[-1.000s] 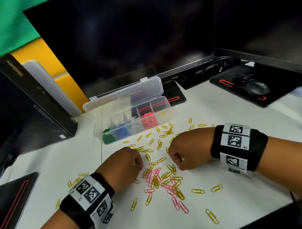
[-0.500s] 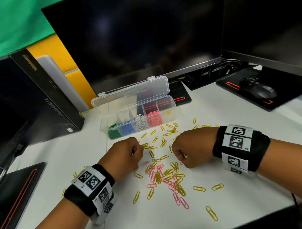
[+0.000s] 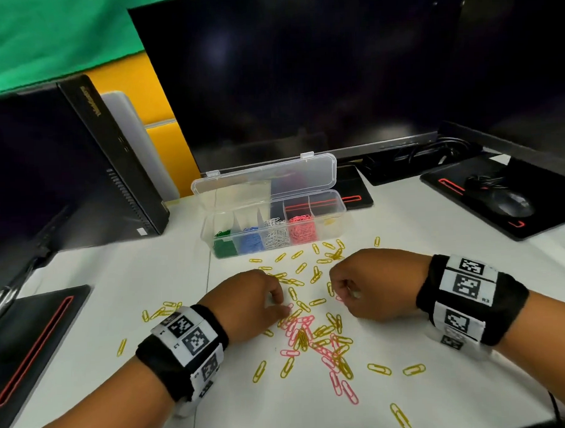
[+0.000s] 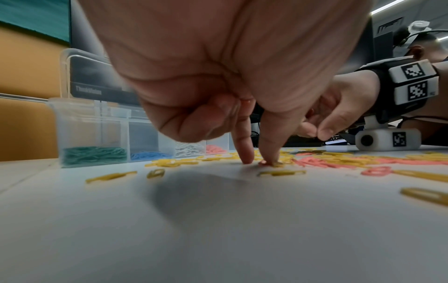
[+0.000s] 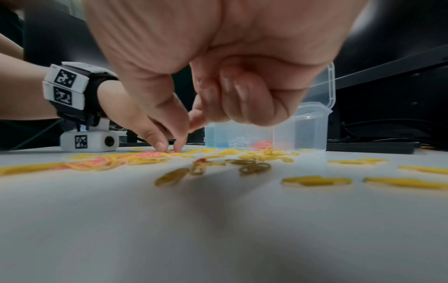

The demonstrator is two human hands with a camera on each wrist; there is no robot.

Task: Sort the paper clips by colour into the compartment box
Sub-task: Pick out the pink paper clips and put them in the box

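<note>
Yellow paper clips [image 3: 379, 369] lay scattered over the white bench [image 3: 121, 411], thickest between the two hands, and a tangle of pink paper clips [image 3: 340, 386] ran through the middle of them. The clear compartment box [image 3: 334, 226] stood open at the far side of the scatter, its lid [image 3: 264, 179] tipped back. From left to right its compartments held green, blue, white and pink clips; the rightmost showed only a trace of yellow.

The left hand [image 3: 249, 306] hung over the near left edge of the pile. In the left wrist view its thumb and forefinger pointed down, tips on the bench, closed together on a pink clip [image 4: 263, 163] at the edge of the heap, while the other fingers were curled into the palm.

The right hand [image 3: 370, 284] was just across the pile, near the left hand but apart from it. Its fingers were curled in, with thumb and forefinger tips pinched together above the bench. A speck of pink showed by them in the head view, but I could not tell whether they held a clip.

Black monitors stood behind the box, and a mouse [image 3: 511, 202] sat on a black pad [image 3: 450, 184] at the far right.
</note>
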